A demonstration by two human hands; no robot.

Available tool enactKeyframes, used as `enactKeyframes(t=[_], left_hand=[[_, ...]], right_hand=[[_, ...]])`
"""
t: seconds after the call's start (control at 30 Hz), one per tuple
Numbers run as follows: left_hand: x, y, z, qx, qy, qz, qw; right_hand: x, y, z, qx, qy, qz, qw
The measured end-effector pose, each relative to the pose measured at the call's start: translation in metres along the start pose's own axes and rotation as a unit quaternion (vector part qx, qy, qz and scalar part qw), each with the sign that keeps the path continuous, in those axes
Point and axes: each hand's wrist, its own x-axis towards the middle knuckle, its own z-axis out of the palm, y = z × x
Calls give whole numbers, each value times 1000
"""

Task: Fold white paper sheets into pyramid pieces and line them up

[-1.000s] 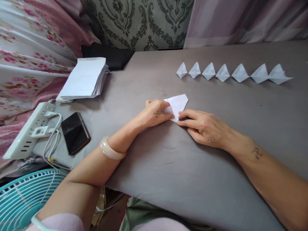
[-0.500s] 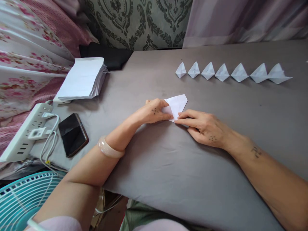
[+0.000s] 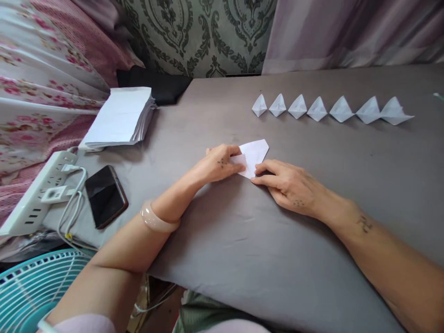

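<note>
A partly folded sheet of white paper (image 3: 255, 151) lies on the grey cloth-covered table (image 3: 222, 240), with a pointed end facing away to the right. My left hand (image 3: 224, 163) grips its left side between thumb and fingers. At the paper's near right edge, my right hand (image 3: 286, 185) pinches the lower corner with thumb and forefinger. Beyond both hands, several folded paper boats (image 3: 297, 107) stand in a row, growing larger toward the right.
At the back left sits a stack of white paper (image 3: 120, 115). Closer to me are a phone (image 3: 106, 196), a power strip (image 3: 40, 192) with white cables, and a turquoise fan (image 3: 41, 291) below the table edge. A patterned wall (image 3: 201, 37) and curtains border the far side.
My right thumb and fingertips have shifted slightly at the paper's lower corner. My left hand keeps its hold. The whole view has tilted a little, so the far objects sit lower.
</note>
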Motion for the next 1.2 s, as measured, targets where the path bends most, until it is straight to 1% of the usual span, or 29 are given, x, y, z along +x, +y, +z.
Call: enactKeyframes(t=[0.1,0.17,0.4,0.53,0.67,0.8,0.93,1.0,1.1,1.2], left_hand=[[-2,-2,1,4,42,-27,999],[-3,-4,1,-6,57,-38,998],[-1,-6,4,-35,68,-49,996],[1,-8,5,-36,73,-49,995],[1,-8,5,-31,73,-47,996],[0,-3,6,9,75,-51,996],[-3,-5,12,70,93,-20,993],[-3,-9,14,71,104,-16,992],[-1,-15,16,54,119,-19,991],[2,-19,16,36,116,-32,992]], right_hand=[[0,1,1,8,0,4,1000],[0,1,2,8,-2,7,1000],[3,-2,0,5,-3,8,1000],[4,-2,-1,-4,-3,13,1000],[4,-1,1,-14,-11,4,1000],[7,0,1,-24,-24,-4,999],[13,2,-2,-24,-22,-21,999],[17,3,-5,-17,-35,-29,999],[24,3,-12,-11,-73,-35,997],[29,2,-15,-15,-85,-29,996]])
